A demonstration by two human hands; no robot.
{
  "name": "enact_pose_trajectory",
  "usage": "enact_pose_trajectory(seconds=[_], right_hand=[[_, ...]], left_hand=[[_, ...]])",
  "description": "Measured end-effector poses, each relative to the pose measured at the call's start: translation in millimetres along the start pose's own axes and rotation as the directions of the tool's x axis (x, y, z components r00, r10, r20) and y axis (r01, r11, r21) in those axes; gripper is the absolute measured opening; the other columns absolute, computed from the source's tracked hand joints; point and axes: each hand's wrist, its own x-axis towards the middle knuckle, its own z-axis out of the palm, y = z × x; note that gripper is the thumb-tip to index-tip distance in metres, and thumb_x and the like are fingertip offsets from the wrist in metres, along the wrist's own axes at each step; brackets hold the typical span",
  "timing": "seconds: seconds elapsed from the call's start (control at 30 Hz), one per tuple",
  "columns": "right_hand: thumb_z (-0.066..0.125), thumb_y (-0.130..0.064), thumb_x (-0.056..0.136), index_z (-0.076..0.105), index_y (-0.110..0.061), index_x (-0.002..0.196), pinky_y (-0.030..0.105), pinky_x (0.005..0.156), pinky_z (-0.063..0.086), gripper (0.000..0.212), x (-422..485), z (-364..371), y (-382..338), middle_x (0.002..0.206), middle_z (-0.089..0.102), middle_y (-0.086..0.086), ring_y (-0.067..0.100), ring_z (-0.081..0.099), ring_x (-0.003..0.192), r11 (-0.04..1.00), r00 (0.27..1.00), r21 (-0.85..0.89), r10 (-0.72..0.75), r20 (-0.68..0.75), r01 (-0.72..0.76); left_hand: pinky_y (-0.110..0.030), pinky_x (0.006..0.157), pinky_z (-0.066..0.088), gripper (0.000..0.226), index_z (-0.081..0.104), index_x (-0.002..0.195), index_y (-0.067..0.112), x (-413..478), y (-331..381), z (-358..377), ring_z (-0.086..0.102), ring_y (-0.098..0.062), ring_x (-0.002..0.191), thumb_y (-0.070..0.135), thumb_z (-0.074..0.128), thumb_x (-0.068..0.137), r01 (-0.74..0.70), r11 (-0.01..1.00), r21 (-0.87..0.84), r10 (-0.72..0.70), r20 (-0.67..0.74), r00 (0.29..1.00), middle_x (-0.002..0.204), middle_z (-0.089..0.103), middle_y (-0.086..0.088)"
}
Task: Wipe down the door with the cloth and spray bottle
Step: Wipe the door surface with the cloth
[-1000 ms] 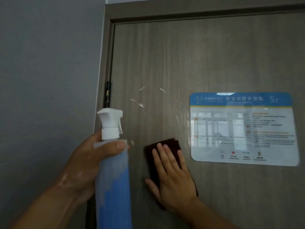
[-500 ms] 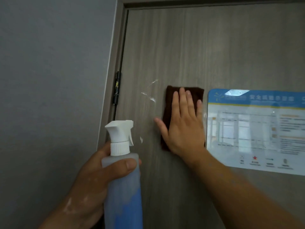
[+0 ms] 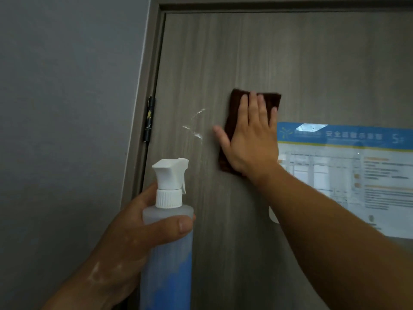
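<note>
my right grip (image 3: 252, 142) lies flat, fingers straight and a little spread, pressing a dark brown cloth (image 3: 271, 101) against the wood-grain door (image 3: 290, 59), just left of a blue-headed floor plan sign (image 3: 357, 171). my left grip (image 3: 134, 238) is curled round a translucent spray bottle (image 3: 169, 260) of blue liquid, its white nozzle facing the door. white smears (image 3: 196, 130) sit between the cloth and the black hinge (image 3: 149, 119); a grey wall (image 3: 67, 108) lies further left

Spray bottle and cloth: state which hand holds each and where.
Left hand grips the spray bottle around its upper body, below the white collar. Right hand presses the cloth flat against the door; no grip.
</note>
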Motion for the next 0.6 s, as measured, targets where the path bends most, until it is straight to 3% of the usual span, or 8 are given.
enact_pose_trajectory(seconds=[0.13, 0.27, 0.37, 0.47, 0.6], right_hand=[[0.023, -0.076, 0.098, 0.018, -0.002, 0.164, 0.057, 0.129, 0.006, 0.1, -11, 2, -6, 0.173, 0.013, 0.019, 0.033, 0.009, 0.161, 1.0, 0.999, 0.008, 0.011, -0.031, -0.01], [0.033, -0.073, 0.099, 0.024, 0.001, 0.163, 0.059, 0.128, 0.012, 0.098, -139, 14, -13, 0.172, 0.014, 0.019, 0.033, 0.009, 0.161, 0.991, 0.99, -0.015, -0.129, 0.053, 0.13], [0.031, -0.074, 0.1, 0.033, 0.001, 0.16, 0.059, 0.126, 0.015, 0.095, -202, 16, -7, 0.171, 0.019, 0.02, 0.035, 0.017, 0.159, 0.961, 0.956, -0.06, -0.259, 0.139, 0.269], [0.023, -0.076, 0.1, 0.03, -0.002, 0.162, 0.058, 0.127, 0.013, 0.096, -151, 11, 2, 0.172, 0.019, 0.017, 0.031, 0.015, 0.16, 0.941, 0.937, -0.055, -0.325, 0.132, 0.334], [0.015, -0.078, 0.097, 0.016, -0.004, 0.165, 0.055, 0.13, 0.004, 0.1, -14, 0, -4, 0.174, 0.012, 0.015, 0.028, 0.006, 0.161, 0.981, 0.981, -0.059, -0.182, 0.074, 0.186]], left_hand=[[-0.044, 0.071, 0.053, 0.081, 0.074, 0.098, 0.026, -1, -8, -1, 0.068, -0.028, 0.075, 0.046, 0.096, 0.023, 0.005, 1.0, -0.017, -0.006, -0.007, 1.0, 0.09, 0.07, -0.019], [-0.049, 0.073, 0.051, 0.085, 0.072, 0.099, 0.016, -2, -15, -4, 0.066, -0.032, 0.074, 0.043, 0.097, 0.023, 0.031, 0.999, -0.04, -0.032, -0.033, 0.999, 0.086, 0.069, -0.022], [-0.05, 0.074, 0.051, 0.085, 0.072, 0.096, 0.013, -8, -15, -4, 0.067, -0.034, 0.074, 0.042, 0.098, 0.021, 0.044, 0.997, -0.061, -0.046, -0.033, 0.998, 0.085, 0.07, -0.022], [-0.05, 0.073, 0.053, 0.08, 0.074, 0.094, 0.021, -9, -9, -7, 0.069, -0.032, 0.075, 0.045, 0.097, 0.021, 0.03, 0.998, -0.049, -0.032, -0.055, 0.998, 0.088, 0.072, -0.02], [-0.043, 0.068, 0.054, 0.079, 0.072, 0.098, 0.02, -2, -8, -12, 0.067, -0.029, 0.075, 0.045, 0.096, 0.027, 0.0, 0.999, -0.054, -0.005, -0.086, 0.996, 0.09, 0.068, -0.019]])
